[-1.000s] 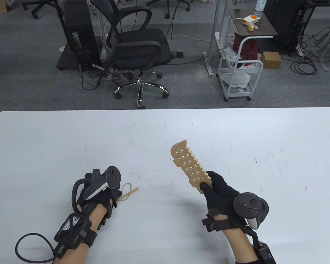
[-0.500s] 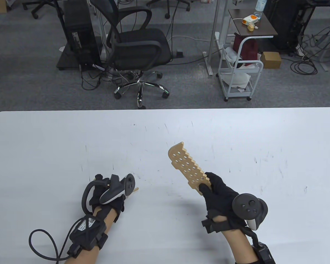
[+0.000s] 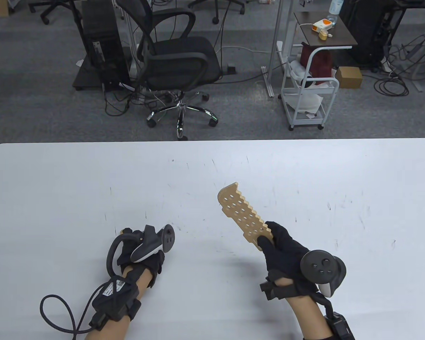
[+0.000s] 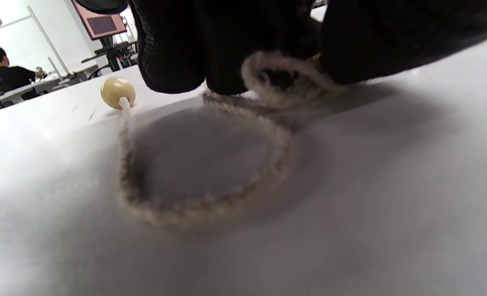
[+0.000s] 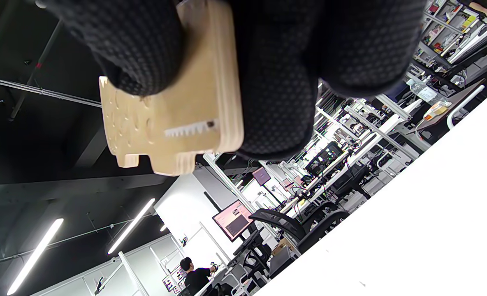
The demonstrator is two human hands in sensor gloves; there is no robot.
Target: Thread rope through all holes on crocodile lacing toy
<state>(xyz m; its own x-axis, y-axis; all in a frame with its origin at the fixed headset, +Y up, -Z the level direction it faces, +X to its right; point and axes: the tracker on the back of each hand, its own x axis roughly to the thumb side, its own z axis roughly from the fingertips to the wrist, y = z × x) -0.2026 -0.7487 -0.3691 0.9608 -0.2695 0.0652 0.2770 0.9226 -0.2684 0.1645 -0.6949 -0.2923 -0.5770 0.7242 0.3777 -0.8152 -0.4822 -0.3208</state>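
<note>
At the top of the left wrist view, the left hand's fingers [image 4: 227,45] press down on a small curl of the rope [image 4: 210,205]; whether they pinch it, I cannot tell. The limp cord loops across the counter [image 4: 391,205] to a bead [image 4: 118,92] at upper left. Probably best taken near its stiffer tip. The right hand [image 3: 287,253] grips the stiff, light crocodile board [image 3: 239,210] by one end, raised at frame centre, with open counter all around.
</note>
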